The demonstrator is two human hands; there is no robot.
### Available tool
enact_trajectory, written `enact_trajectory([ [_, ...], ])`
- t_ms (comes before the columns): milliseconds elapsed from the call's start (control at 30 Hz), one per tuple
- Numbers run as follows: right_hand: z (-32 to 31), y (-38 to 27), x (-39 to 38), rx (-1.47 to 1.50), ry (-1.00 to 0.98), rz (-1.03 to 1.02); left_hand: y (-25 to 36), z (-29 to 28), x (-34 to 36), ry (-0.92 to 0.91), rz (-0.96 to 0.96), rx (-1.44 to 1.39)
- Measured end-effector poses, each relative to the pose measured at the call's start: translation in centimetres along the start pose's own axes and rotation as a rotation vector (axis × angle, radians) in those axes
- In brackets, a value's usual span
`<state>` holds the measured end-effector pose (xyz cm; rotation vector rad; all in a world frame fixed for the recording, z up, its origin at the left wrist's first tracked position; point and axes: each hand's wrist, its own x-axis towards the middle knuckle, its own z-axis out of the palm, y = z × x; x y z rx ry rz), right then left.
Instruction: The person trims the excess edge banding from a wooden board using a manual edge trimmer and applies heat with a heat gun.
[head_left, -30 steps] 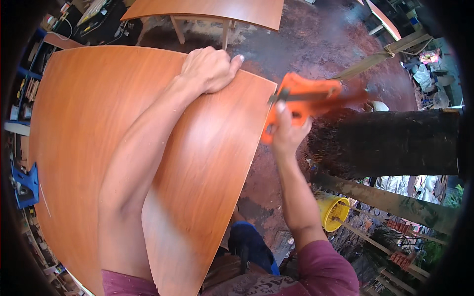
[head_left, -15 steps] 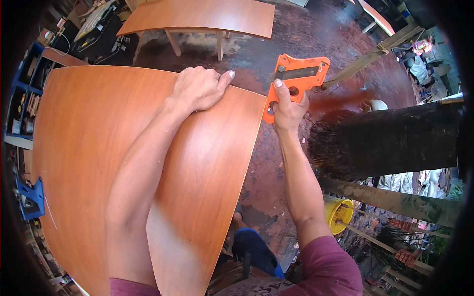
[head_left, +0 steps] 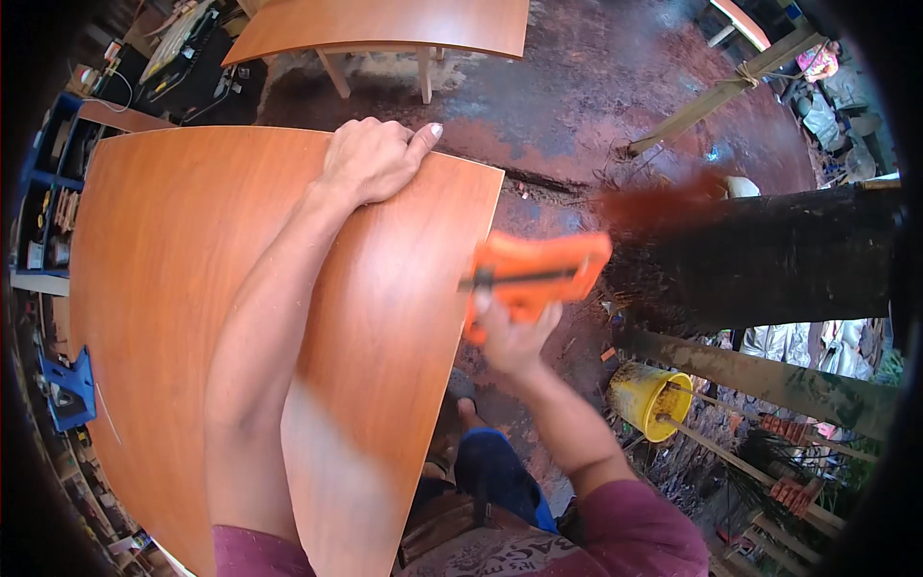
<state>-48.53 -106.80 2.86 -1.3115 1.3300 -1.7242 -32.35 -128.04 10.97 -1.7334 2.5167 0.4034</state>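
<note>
Left hand (head_left: pixel 370 159) pressing down on large reddish-brown laminated wood panel (head_left: pixel 192 288), fingers curled narrow over far edge, thumb lying along edge. Right hand (head_left: pixel 514 337) gripping orange plastic handle of hand saw (head_left: pixel 538 274), fingers wrapped tight, blurred, just beside panel's right edge. Yellow plastic bucket (head_left: pixel 649 399) sitting right of right-hand fingers, near ground. Second wood tabletop (head_left: pixel 385 24) lying beyond left fingers.

Blurry orange saw

The orange saw (head_left: pixel 538 279) in the right hand (head_left: pixel 514 341) was smeared, its blade too blurred to see, and hid the fingers
</note>
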Motion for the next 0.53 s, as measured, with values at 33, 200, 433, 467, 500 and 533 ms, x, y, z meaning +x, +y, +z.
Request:
enact_trajectory([
  [33,-0.8,-0.9,-2.4,-0.012,-0.07,0.001,0.6,-0.4,0.0,-0.067,-0.014,-0.009],
  [200,-3.8,-3.4,-9.6,0.215,0.111,0.295,2.9,4.6,-6.9,0.291,0.152,0.093],
  [433,-13.2,-8.3,-12.0,-0.02,0.174,0.406,11.3,7.1,-27.9,-0.045,0.32,0.009],
  [467,-14.3,-9.1,-12.2,-0.017,0.164,0.398,11.2,8.0,-31.0,-0.09,0.326,-0.016],
  [500,-15.1,-10.4,-12.8,0.018,0.141,0.414,10.7,8.9,-34.8,-0.079,0.306,-0.009],
  [533,-15.8,-11.8,-13.4,0.047,0.124,0.424,9.7,10.4,-38.9,-0.063,0.295,-0.004],
])
